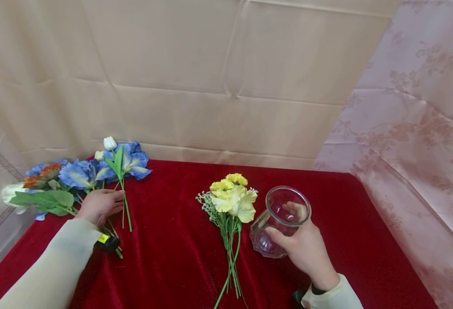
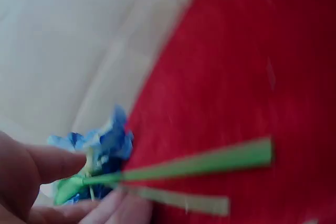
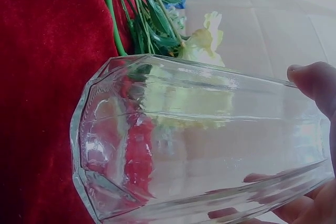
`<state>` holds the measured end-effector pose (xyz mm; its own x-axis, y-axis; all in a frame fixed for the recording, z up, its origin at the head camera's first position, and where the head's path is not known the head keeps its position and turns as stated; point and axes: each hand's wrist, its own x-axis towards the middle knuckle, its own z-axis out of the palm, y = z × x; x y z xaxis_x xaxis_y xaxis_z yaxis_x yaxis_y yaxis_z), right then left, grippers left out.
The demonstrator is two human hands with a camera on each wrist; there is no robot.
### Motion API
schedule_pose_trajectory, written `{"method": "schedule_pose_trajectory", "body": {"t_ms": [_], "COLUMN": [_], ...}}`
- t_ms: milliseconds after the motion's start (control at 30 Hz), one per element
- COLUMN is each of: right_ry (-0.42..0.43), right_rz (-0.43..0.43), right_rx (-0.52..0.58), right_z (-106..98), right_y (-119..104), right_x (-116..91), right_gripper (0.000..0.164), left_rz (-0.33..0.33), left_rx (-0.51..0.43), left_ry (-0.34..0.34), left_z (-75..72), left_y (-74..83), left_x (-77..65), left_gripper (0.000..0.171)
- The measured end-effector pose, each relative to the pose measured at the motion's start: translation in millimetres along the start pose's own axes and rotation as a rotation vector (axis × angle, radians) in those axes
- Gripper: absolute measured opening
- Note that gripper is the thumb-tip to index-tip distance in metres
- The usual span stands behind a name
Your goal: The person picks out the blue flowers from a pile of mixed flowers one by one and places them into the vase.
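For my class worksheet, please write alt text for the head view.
A person's right hand holds a clear glass vase beside yellow flowers on a red cloth; the left hand reaches among blue, white and orange flowers.

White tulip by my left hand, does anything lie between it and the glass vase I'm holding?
Yes. In the head view, the yellow flower bunch lies on the red cloth between the white tulip and the glass vase, just left of the vase. Passing over it looks possible.
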<state>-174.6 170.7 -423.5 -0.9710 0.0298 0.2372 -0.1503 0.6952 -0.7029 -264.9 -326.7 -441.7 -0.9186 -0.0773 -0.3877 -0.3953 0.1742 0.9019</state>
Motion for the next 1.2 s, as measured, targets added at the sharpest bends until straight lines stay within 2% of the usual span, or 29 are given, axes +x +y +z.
{"method": "schedule_pose_trajectory", "body": {"t_ms": [100,167,267,333,433,600,700,833,967,1100,1200], "right_ry": [0.002,0.001,-0.004,-0.008,-0.010,-0.006,-0.008,-0.011,-0.008,-0.011,-0.008], "right_rz": [-0.003,-0.003,0.000,0.002,0.002,0.002,0.001,0.003,0.006,0.011,0.010], "right_rx": [0.002,0.006,0.014,0.017,0.015,0.009,0.008,0.008,0.012,0.016,0.017], "right_z": [0,0,1,1,1,0,0,0,0,0,0], "right_y": [0,0,0,0,-1,-1,-1,-1,-1,-1,-1], "right_x": [0,0,0,1,1,1,1,2,2,1,1], "right_gripper": [0.077,0.077,0.077,0.078,0.078,0.078,0.078,0.078,0.077,0.077,0.078], "left_rz": [0.021,0.023,0.026,0.031,0.027,0.013,0.009,0.021,0.072,0.129,0.150], "left_rx": [0.272,0.407,0.541,0.573,0.507,0.251,0.154,0.059,0.004,-0.045,-0.089], "left_ry": [0.077,0.098,0.111,0.117,0.121,0.112,0.125,0.127,0.096,0.040,-0.018], "left_z": [-0.3,-1.3,-2.4,-3.1,-3.6,-2.1,-0.9,2.0,10.0,25.4,43.1], "left_y": [1.0,2.7,5.0,5.7,5.9,4.6,6.4,11.6,16.8,21.6,24.2], "left_x": [5.8,8.8,11.8,12.9,12.5,8.9,5.1,-0.6,-7.4,-14.5,-20.8], "left_gripper": [0.057,0.049,0.036,0.030,0.028,0.039,0.046,0.054,0.051,0.046,0.043]}}
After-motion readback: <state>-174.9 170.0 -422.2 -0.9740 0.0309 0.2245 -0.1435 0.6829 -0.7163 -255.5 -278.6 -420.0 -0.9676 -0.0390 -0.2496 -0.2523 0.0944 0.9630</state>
